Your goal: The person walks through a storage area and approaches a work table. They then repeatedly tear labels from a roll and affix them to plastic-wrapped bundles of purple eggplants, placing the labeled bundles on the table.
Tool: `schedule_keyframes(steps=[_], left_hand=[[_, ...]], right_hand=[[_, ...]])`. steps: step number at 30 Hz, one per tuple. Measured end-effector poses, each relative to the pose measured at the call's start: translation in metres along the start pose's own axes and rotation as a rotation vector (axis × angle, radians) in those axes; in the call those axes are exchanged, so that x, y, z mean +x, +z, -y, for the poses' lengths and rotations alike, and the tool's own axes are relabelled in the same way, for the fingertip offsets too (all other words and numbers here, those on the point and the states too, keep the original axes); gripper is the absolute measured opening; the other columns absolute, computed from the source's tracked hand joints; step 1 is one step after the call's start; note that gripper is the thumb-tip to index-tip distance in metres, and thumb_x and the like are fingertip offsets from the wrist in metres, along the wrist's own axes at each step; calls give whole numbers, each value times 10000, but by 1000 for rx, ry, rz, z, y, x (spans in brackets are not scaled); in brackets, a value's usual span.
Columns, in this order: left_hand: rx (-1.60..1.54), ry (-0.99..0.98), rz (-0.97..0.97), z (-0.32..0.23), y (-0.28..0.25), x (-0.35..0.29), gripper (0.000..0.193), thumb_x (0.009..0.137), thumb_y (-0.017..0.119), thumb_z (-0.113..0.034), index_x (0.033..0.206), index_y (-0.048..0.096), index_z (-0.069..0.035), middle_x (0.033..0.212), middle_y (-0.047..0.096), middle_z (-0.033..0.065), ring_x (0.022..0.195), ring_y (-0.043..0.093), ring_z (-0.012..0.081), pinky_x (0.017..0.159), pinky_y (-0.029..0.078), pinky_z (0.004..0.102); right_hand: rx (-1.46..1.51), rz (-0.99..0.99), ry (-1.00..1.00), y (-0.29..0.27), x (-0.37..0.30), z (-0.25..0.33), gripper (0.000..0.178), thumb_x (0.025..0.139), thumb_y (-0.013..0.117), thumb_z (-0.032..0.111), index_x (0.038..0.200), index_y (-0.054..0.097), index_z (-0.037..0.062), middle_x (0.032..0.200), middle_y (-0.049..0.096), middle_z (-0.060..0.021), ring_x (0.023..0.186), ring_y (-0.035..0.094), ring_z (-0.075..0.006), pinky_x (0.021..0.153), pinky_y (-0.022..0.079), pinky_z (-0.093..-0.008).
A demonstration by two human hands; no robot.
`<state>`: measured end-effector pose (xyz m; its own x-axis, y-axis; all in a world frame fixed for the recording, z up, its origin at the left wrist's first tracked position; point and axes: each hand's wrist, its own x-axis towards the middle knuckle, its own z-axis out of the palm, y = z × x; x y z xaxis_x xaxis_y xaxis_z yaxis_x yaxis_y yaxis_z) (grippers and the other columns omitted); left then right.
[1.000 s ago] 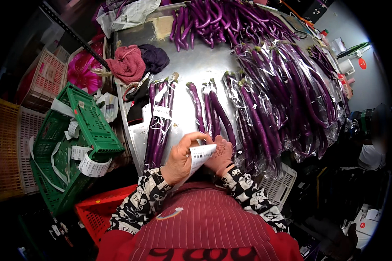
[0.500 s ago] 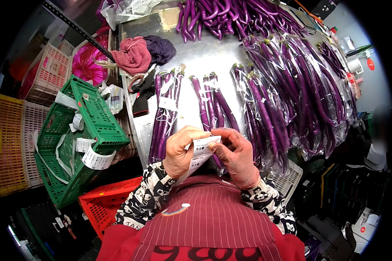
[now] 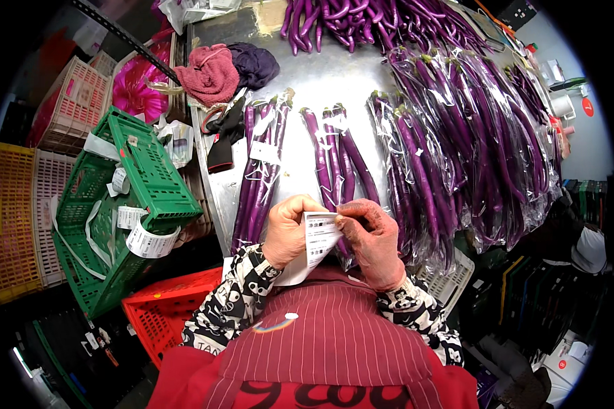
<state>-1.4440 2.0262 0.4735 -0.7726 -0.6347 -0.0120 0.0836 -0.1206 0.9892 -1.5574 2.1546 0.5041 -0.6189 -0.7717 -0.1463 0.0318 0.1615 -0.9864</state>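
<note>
Gleaming metal tabletop [image 3: 307, 78] ahead, striped apron [image 3: 320, 334] nearest, and it's all about the white label strip [image 3: 317, 242] between them! The left hand [image 3: 288, 230] has its grip pinched on the strip's upper left edge; the right hand [image 3: 374, 244] brings thumb and forefinger together at the top right corner. Delicate stuff: a crooked tug by that right grip could tear the paper, and the loose tail, dangling before the apron, might curl or snag. Just past the fingers lies the middle eggplant bunch [image 3: 334, 153], lower end partly hidden; a careless wrist could roll it. Left of it, a labelled bunch [image 3: 252, 180]; right, heaped bagged eggplants [image 3: 430, 177]; farthest off, the loose pile [image 3: 372, 20]!
</note>
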Motion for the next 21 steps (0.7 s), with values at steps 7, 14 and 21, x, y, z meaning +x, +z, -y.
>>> schedule_keyframes(steps=[7,14,21], left_hand=[[577,-28,260,78,-28,4,131,742,679,-72,702,572,-8,616,565,131,542,555,176,524,434,332],[696,171,307,71,-9,35,164,651,683,-22,719,534,-37,1203,558,225,1158,513,381,944,422,434],[511,89,281,101,17,69,178,660,692,-58,748,543,-18,1469,254,382,1383,265,499,1155,221,506]], right_hand=[[139,102,45,-36,68,-27,159,942,641,166,962,602,13,835,578,28,742,497,-41,654,418,-195],[-564,274,-300,-47,148,-72,74,885,662,66,904,642,-2,786,640,-7,714,545,-65,653,454,-221],[-162,114,43,-28,168,-103,117,854,682,116,903,667,11,780,679,-56,703,604,-121,666,490,-271]])
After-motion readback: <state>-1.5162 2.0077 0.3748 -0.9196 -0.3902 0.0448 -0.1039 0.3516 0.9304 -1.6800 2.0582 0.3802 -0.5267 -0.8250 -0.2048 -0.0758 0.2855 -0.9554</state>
